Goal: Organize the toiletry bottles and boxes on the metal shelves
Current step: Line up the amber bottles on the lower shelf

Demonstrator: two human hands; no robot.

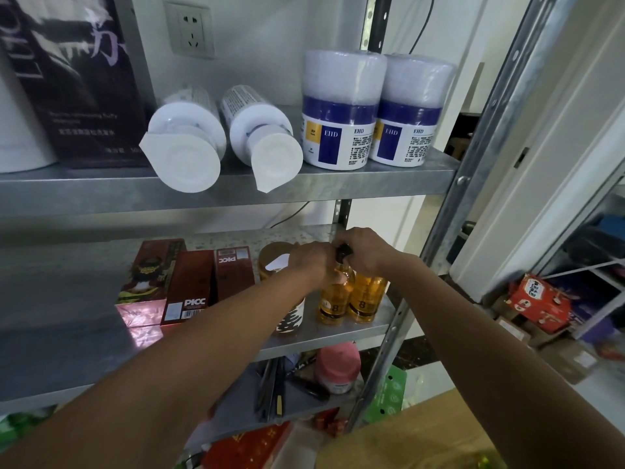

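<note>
Two amber bottles stand side by side at the right end of the middle metal shelf (338, 336). My left hand (313, 262) grips the neck of the left amber bottle (334, 299). My right hand (363, 250) curls over the top of the right amber bottle (367, 299), next to a black cap (342, 252). A brown-lidded jar (275, 262) sits just left of them, partly hidden by my left forearm. Red PICC boxes (189, 286) and a pink box (140, 313) stand further left.
On the upper shelf (236, 194) lie two white bottles (189, 140) on their sides, beside two EHD tubs (340, 113) and a dark purple box (74, 79). A pink-capped bottle (336, 367) sits on the lower shelf. A slanted steel upright (449, 204) borders the right.
</note>
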